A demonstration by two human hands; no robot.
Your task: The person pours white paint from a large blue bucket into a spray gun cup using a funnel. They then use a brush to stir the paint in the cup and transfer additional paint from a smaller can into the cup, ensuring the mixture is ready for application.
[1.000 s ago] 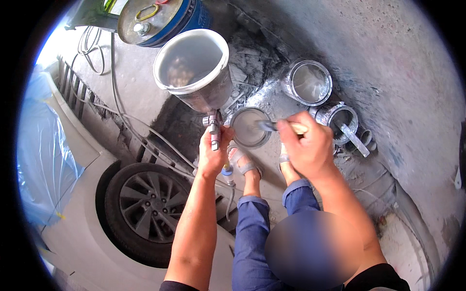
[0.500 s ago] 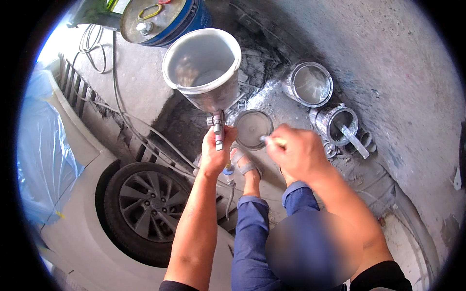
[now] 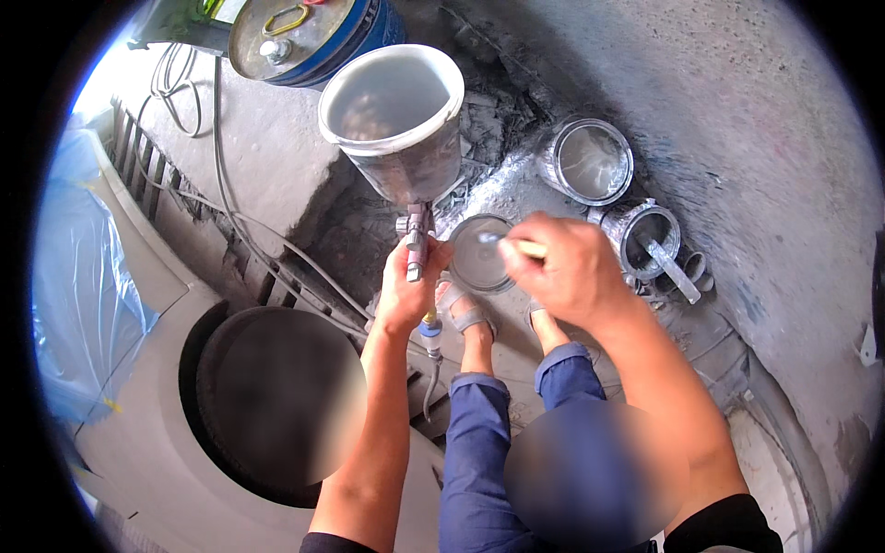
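Note:
My left hand point(image 3: 412, 286) is wrapped round the handle of a spray gun point(image 3: 418, 241). A large grey paint cup point(image 3: 406, 170) with a pale rim stands open on top of the gun. In my right hand point(image 3: 567, 263), closed, is a small brush point(image 3: 532, 248) with a pale handle and a whitish tip pointing left. The brush tip appears over a round grey paint can or lid point(image 3: 484, 285) on the ground; I cannot tell whether they touch. An air hose point(image 3: 431, 396) hangs from the gun's blue-and-clear fitting point(image 3: 430, 336).
Two metal cans, one with grey contents point(image 3: 592, 164) and one holding a flat stirring stick point(image 3: 678, 269), stand by the wall. A blue drum point(image 3: 323, 60) is at the back. On the left is a car point(image 3: 147, 387) partly under blue plastic film point(image 3: 88, 304). Cables point(image 3: 221, 175) cross the ground.
My right hand has moved slightly up, with the brush tip now further left over the round can or lid. My left hand and the spray gun have shifted only a little, the cup slightly up and right.

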